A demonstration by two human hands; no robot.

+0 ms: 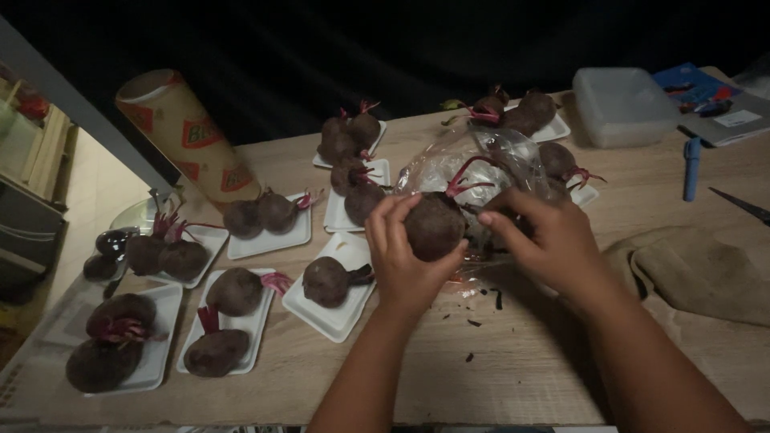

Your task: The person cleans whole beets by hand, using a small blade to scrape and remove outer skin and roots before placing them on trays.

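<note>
**Beetroot in my left hand, nine trays on the table**

My left hand [405,256] is closed around one dark beetroot [433,227], fingers curled on its left side and thumb under it, so it is held just above the wooden table [521,377]. Its red stalks point away from me, toward a clear plastic bag [481,164]. My right hand [549,240] is just to the right of this beetroot; its fingers pinch together on the edge of the bag, but I cannot tell if they also touch the beetroot.

I count nine white foam trays. On the left side, near me, are three: one tray [152,353] with two beetroots, one [241,325] with two, and one [341,309] with only a single beetroot [326,281]. Further away there are two more at the left and two in the middle, each with two beetroots. The last two stand far behind the bag, partly hidden, so I cannot count their beetroots surely.

At the far left lies a cardboard tube [184,132]. At the far right I see a frosted plastic box [622,104], a blue pen [691,168] and a brown cloth [698,273].
</note>
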